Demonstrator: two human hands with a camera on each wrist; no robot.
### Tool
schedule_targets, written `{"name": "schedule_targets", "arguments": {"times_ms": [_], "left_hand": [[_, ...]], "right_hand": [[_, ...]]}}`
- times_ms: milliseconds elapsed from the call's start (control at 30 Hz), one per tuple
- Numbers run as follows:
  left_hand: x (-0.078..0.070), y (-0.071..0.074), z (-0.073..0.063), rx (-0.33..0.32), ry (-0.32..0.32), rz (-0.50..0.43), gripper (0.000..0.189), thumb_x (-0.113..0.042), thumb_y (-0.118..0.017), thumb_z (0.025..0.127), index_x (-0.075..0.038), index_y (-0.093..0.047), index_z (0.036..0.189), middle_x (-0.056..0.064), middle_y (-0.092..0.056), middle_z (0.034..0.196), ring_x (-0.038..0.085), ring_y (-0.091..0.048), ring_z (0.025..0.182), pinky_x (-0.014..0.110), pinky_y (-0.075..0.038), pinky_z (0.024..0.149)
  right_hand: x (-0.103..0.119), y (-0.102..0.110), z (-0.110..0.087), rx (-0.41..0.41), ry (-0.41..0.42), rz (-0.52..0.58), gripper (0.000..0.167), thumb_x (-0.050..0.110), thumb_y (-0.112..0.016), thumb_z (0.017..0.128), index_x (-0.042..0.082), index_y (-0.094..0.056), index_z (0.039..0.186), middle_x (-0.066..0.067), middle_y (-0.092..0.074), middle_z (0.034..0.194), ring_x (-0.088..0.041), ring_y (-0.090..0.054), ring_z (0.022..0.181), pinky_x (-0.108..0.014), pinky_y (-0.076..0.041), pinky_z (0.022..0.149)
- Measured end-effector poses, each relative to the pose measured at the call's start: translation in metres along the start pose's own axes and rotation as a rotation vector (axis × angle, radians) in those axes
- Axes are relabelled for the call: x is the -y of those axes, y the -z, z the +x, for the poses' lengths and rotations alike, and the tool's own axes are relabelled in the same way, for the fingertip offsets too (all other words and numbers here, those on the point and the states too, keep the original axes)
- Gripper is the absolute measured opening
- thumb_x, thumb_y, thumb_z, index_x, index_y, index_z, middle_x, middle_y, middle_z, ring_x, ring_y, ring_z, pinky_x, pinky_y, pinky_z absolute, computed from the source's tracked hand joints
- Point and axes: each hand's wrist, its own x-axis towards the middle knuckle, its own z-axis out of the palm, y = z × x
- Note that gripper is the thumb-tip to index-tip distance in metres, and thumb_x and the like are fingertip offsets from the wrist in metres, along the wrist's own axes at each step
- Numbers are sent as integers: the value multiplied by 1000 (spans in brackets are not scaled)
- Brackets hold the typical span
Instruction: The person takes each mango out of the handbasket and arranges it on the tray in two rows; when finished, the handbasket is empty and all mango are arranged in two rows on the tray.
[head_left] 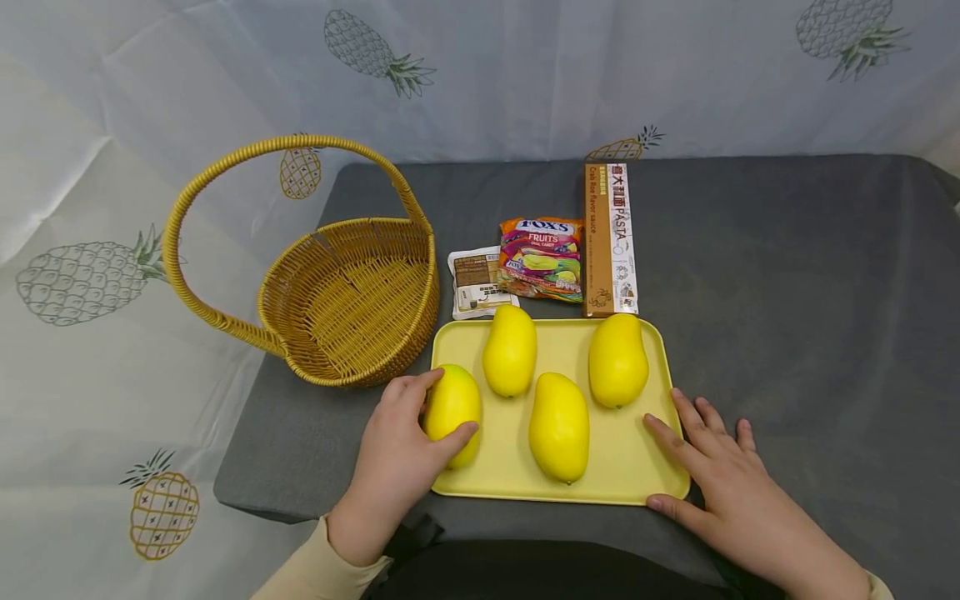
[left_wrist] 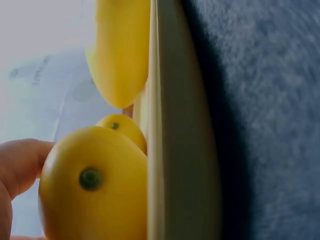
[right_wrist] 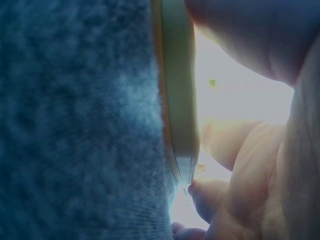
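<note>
Yellow mangoes lie on a pale yellow rectangular tray [head_left: 495, 477]. At the tray's left end, my left hand [head_left: 401, 442] holds one mango [head_left: 459, 408] between thumb and fingers. The left wrist view shows this mango [left_wrist: 95, 200] from its stem end, with a finger [left_wrist: 22, 162] along its side. Three others are a mango [head_left: 510, 350] at the back edge, a mango [head_left: 559, 429] near the front and a mango [head_left: 618, 362] at the right. My right hand [head_left: 720, 479] rests with spread fingers over the tray's right front corner.
A wicker basket [head_left: 416, 350] with a tall handle stands at the back left, close to the tray. Behind the tray lie a small white packet [head_left: 480, 287], a bag of Fox's fruit candy [head_left: 540, 258] and a pasta box [head_left: 609, 242]. Grey cloth [head_left: 795, 275] covers the table.
</note>
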Motion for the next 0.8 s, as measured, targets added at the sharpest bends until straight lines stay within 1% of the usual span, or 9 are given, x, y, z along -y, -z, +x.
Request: {"name": "schedule_targets", "arguments": {"times_ms": [233,400,500,733,800], "left_hand": [[1,3,-1,39,8,15,79,-41,-90,92,-9,-59,158,14,-61,140,31,-65,115,54,-56,99],[1,4,-1,64,8,22,79,-42,-90,93,-11,-59,158,12,-62,140,28,-64,111,51,-56,96],[0,5,-1,74,9,27,80,-42,-89,93,-11,-58,159,11,-63,140,27,-65,111,51,-57,96],[0,6,-3,84,7,44,83,-46,-87,94,-11,-54,162,13,-61,147,33,-66,124,57,-56,104],[0,5,-3,86,11,50,84,-47,-87,95,-11,-53,163,14,-61,148,34,-65,127,58,-56,105]], "right_hand": [[2,0,-3,-10,-2,0,94,53,-84,94,22,-42,172,-18,-12,186,-58,-13,166,-84,8,125],[2,-2,-5,-23,-3,-3,95,53,-85,94,22,-42,172,-17,-12,186,-57,-14,166,-84,8,125],[3,-2,-5,-27,-3,-6,95,53,-85,93,22,-42,172,-16,-12,186,-57,-14,166,-83,8,126],[3,-1,-4,-21,-2,-6,95,53,-85,94,22,-41,172,-16,-11,186,-57,-13,166,-83,9,126],[2,0,-4,-14,2,8,94,52,-84,94,23,-41,173,-15,-11,186,-57,-13,166,-83,9,125]]}}
